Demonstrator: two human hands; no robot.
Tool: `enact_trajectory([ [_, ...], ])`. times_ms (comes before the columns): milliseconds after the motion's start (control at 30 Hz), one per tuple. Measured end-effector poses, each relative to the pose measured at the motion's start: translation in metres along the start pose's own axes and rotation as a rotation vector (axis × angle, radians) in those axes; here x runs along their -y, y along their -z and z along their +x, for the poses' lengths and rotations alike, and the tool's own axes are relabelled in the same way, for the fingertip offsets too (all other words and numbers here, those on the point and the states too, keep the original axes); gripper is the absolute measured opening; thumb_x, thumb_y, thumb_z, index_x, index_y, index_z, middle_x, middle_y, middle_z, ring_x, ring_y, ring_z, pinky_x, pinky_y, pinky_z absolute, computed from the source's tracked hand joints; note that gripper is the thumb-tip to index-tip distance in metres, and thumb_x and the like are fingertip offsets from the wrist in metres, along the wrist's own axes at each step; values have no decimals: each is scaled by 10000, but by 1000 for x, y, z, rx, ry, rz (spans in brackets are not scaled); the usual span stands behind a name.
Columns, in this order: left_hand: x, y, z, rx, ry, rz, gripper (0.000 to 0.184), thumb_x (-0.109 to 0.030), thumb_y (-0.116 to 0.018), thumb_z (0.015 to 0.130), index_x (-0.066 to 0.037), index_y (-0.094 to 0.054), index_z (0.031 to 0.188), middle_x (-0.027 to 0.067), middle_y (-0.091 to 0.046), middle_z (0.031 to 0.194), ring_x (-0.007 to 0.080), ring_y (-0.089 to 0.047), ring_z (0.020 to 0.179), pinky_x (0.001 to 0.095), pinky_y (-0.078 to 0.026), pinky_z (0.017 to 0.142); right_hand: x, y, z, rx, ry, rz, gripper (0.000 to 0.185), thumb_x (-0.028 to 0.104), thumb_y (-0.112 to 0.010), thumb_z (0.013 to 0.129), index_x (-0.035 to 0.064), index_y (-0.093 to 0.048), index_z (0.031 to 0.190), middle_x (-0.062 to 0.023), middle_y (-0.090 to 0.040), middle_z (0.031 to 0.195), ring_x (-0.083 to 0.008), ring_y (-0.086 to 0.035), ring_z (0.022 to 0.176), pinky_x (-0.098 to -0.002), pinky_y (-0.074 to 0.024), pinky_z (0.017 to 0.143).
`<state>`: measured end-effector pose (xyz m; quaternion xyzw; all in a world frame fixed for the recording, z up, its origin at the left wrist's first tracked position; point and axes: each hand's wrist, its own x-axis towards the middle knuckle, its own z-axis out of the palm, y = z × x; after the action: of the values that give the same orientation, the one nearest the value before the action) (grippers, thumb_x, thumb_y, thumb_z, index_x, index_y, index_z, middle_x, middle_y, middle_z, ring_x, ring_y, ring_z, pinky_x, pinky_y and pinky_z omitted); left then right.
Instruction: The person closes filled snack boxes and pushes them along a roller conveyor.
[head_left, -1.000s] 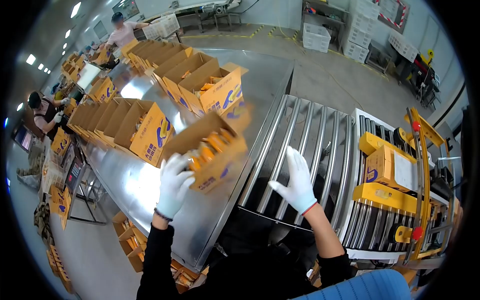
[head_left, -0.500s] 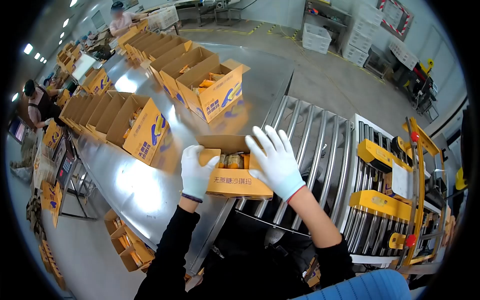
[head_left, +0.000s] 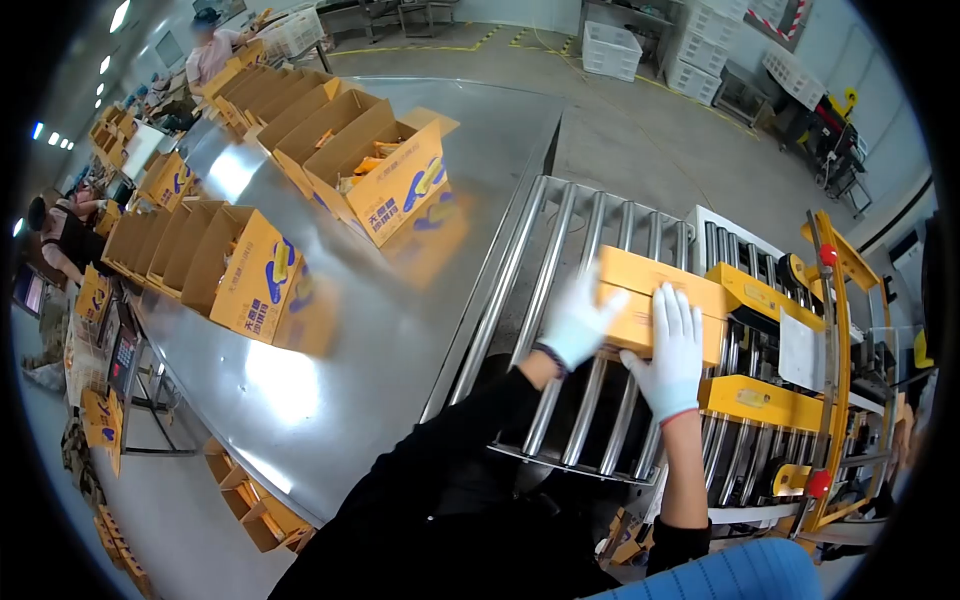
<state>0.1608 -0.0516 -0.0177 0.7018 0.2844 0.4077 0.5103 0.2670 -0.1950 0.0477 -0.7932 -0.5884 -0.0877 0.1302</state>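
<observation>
A yellow carton sits with its top flaps folded down on the roller conveyor, at the mouth of a machine with yellow side guides. My left hand, in a white glove and smeared by motion, grips the carton's left end, its thumb over the top edge. My right hand, also gloved, lies with its fingers stretched flat on the top flaps and its thumb apart at the near side. The carton's contents are hidden.
Metal rollers run between the steel table and the yellow guide. Two rows of open cartons with wrapped packs stand on the table. More cartons lie below its left edge. Other people work at the far left.
The carton has moved right from the table's edge across the rollers to the machine. Its open top is now covered by flaps. Both hands have travelled with it.
</observation>
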Motion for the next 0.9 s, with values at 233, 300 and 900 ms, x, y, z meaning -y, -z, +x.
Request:
enact_trajectory([
  [233,-50,87,29,160,-154,501,444,-269,-722,878,-22,-620,1232,207,-694,1088,362,-684,996,437,-545,892,-60,-16,5,-105,-91,-185,636,116,-694,843,26,-507,1444,-169,-447,1555,-354,-366,1473,-491,-252,1246],
  [300,-33,175,80,-105,-196,900,404,-170,-687,851,-4,-606,1210,199,-678,1059,379,-694,888,472,-570,775,-82,-23,-3,-133,-106,-214,588,86,-673,847,35,-535,1416,-166,-450,1553,-350,-370,1471,-487,-258,1243],
  [900,-117,254,-69,199,-45,303,216,-62,-831,782,-37,-721,966,125,-662,1370,288,-531,1385,358,-488,1052,94,-20,-22,-116,334,480,911,291,-895,700,71,-488,1484,-170,-486,1523,-383,-422,1425,-547,-298,1206],
])
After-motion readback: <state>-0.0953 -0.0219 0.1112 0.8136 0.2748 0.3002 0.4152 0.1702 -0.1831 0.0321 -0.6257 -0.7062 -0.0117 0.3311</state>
